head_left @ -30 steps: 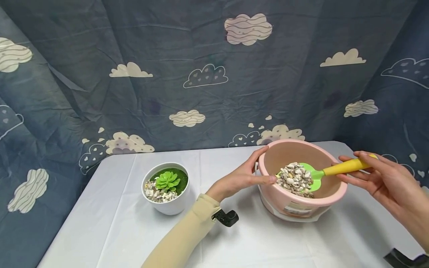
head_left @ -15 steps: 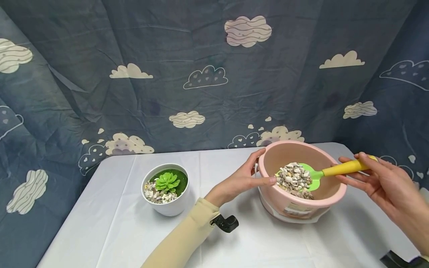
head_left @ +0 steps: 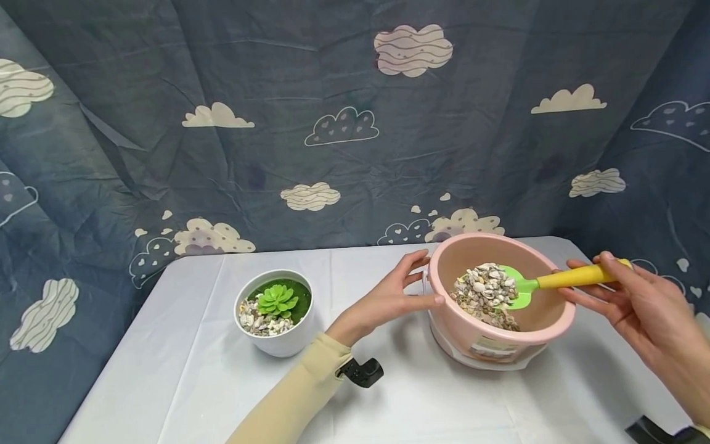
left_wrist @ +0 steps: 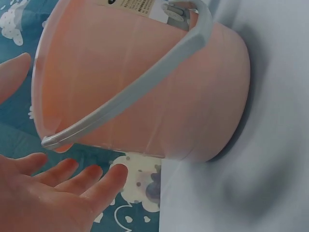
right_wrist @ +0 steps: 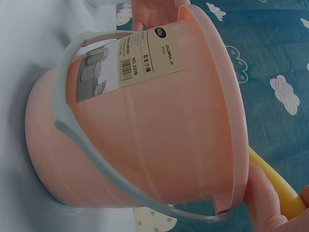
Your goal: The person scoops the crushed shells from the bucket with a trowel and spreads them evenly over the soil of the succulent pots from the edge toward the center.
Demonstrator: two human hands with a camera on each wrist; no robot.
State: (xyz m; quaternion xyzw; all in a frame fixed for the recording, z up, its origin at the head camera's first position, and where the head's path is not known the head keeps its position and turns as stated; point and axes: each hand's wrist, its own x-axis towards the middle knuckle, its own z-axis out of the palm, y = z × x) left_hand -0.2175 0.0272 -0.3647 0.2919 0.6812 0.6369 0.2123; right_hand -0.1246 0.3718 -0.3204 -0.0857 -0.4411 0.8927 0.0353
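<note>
In the near foreground, a cream sleeve (head_left: 294, 391) covers the left forearm, with a black wrist camera (head_left: 362, 372) strapped at its cuff; beyond it, the left hand (head_left: 383, 302) is spread beside the bucket, thumb and fingers well parted and holding nothing, the left-wrist view showing a gap between the fingers and the wall; opposite, the right hand (head_left: 649, 308) pinches the yellow grip (head_left: 582, 275) of a scoop (head_left: 528, 287) between thumb and fingers, close to the rim on that side; the scoop slopes down into the pink bucket (head_left: 457, 339), its green blade (head_left: 520, 300) inside the mouth and partly covered by small shells (head_left: 487, 290); where the load on the blade ends and the shells in the bucket begin cannot be told; the bucket stands upright, its pale grey handle (left_wrist: 130, 95) lowered across the front and a printed label (right_wrist: 140, 67) on its wall; well apart, beyond the left forearm, stands a white pot (head_left: 296, 339) containing a green succulent (head_left: 277, 300) and a bed of shell pieces (head_left: 257, 324); beneath everything lies a white cloth (head_left: 410, 407); at the back hangs a dark blue curtain (head_left: 455, 148), patterned with pale clouds.
</note>
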